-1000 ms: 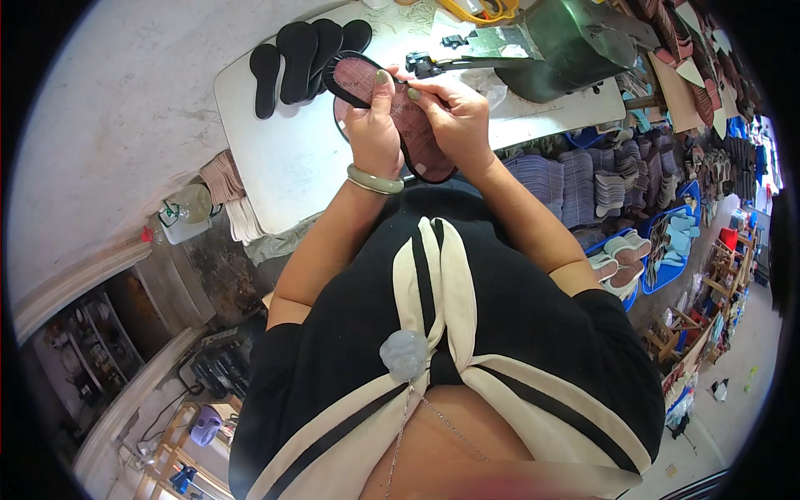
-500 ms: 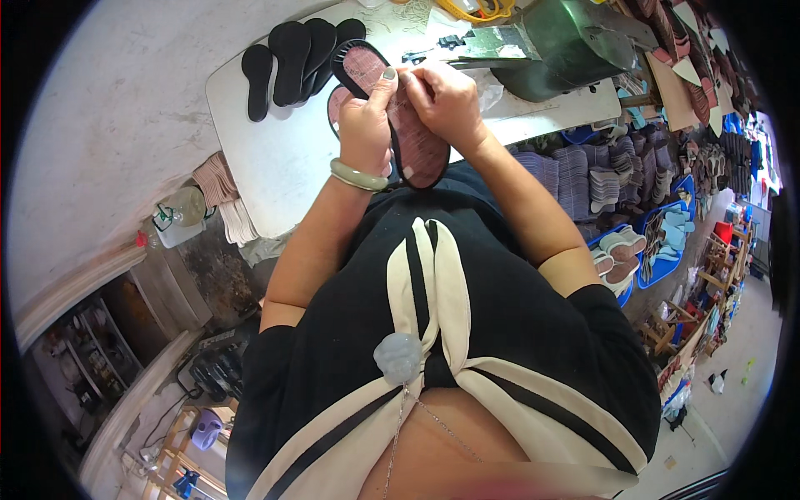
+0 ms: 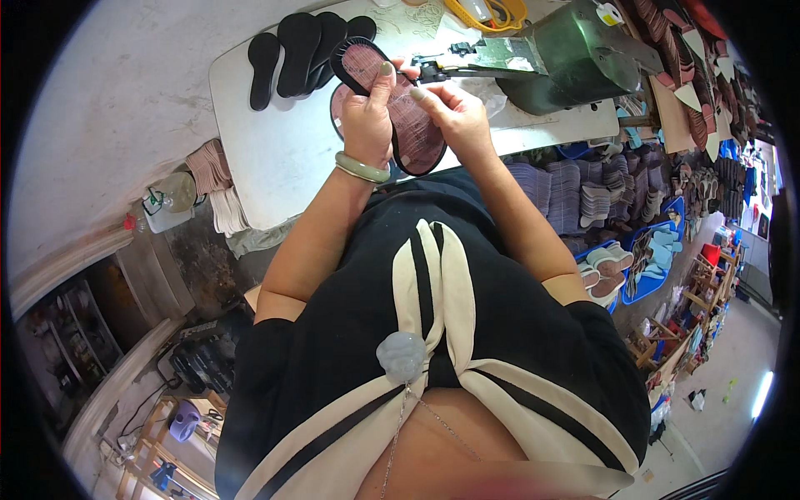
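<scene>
I hold an insole [image 3: 419,137] with a pinkish-brown face and a black bound rim over the table's near side, tilted with its narrower end up and left. My left hand [image 3: 367,125], with a pale green bangle at the wrist, grips its left edge, thumb across the face. At the opposite edge, my right hand [image 3: 464,122] pinches the rim, its thumb toward the face; some fingertips are hidden behind. Another pinkish insole [image 3: 337,102] shows partly behind my left hand. Several black insoles [image 3: 296,57] lie overlapping at the table's far left.
A green machine [image 3: 575,54] stands at the right of the white table [image 3: 250,167], with a yellow basket [image 3: 507,18] behind. Stacks of grey sole pieces [image 3: 564,187] and blue trays of slippers [image 3: 606,271] sit to the right. A clear plastic jug [image 3: 173,196] stands left.
My right hand has shifted slightly lower along the insole's edge, and its thumb and forefinger have spread somewhat. The left hand keeps its grip. The whole view has shifted a little.
</scene>
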`<state>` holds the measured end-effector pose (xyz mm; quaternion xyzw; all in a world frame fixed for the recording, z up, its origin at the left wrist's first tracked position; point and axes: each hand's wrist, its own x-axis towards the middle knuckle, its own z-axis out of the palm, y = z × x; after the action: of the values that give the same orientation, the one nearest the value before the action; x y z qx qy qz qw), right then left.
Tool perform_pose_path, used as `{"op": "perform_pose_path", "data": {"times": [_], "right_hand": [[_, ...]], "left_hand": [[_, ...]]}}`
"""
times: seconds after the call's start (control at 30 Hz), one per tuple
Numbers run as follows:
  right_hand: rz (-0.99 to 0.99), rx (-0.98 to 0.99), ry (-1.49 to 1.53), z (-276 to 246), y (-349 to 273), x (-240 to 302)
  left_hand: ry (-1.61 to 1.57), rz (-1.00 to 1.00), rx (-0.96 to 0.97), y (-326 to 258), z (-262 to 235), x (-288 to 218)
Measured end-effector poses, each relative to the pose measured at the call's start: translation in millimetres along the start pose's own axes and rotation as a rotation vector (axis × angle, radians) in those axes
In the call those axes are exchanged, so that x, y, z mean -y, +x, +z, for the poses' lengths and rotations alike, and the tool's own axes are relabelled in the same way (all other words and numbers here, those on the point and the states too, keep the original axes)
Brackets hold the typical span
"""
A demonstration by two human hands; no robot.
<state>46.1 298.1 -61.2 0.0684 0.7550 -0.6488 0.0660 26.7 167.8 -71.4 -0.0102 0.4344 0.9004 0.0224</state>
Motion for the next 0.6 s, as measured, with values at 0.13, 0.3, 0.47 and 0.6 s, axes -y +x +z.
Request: {"op": "perform_pose_path", "data": {"times": [0.13,0.3,0.47,0.6], "right_hand": [[-0.194,-0.080,0.134,4.4,3.6,-6.7],[-0.361,-0.181,0.094,7.4,-0.7,-10.1],[-0.706,-0.319,-0.259,4.1,-0.6,3.4],[-0.802,-0.324,-0.468,0.7,-5.4,-2.1]], "left_hand": [[-0.009,-0.023,0.024,-5.1,7.9,0.2],[-0.109,-0.042,0.040,-8.3,16.7,0.7],[-0.185,-0.025,0.000,-6.3,25.7,0.0],[-0.241,-0.105,-0.023,-3.8,24.3,0.4]]}}
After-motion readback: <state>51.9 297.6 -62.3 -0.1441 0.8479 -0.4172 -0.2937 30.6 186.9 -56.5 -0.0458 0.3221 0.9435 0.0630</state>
